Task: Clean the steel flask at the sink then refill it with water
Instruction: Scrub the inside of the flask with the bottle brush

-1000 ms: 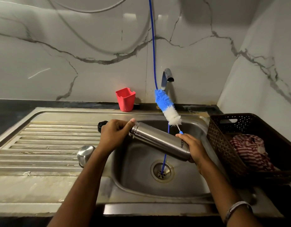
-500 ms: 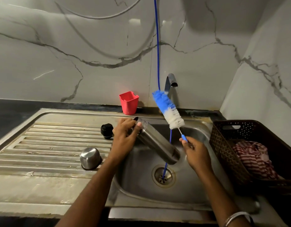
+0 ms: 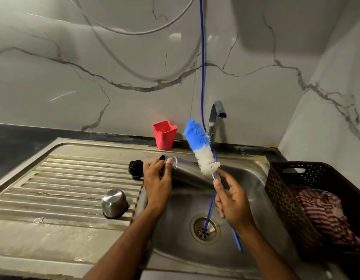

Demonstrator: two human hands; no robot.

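Note:
The steel flask [image 3: 186, 172] lies tilted over the sink basin [image 3: 254, 178], open mouth up and to the left. My left hand [image 3: 157, 179] grips it near the neck. My right hand [image 3: 232, 201] pinches the thin handle of a bottle brush [image 3: 201, 147] with blue and white bristles; the bristle head points up and left, above the flask's body. The black stopper [image 3: 136, 168] and the steel cap cup [image 3: 114, 203], upside down, sit on the ribbed drainboard [image 3: 63, 184]. The tap [image 3: 215, 118] stands behind the basin, with no water running.
A red plastic cup [image 3: 164, 134] stands by the back wall. A blue hose [image 3: 202, 67] hangs from above down into the drain [image 3: 205, 229]. A dark perforated basket [image 3: 284, 199] with a striped cloth [image 3: 324, 213] sits right of the sink.
My right hand let go of the flask's base and now holds only the brush. My left hand set the stopper on the drainboard and took the flask by its neck.

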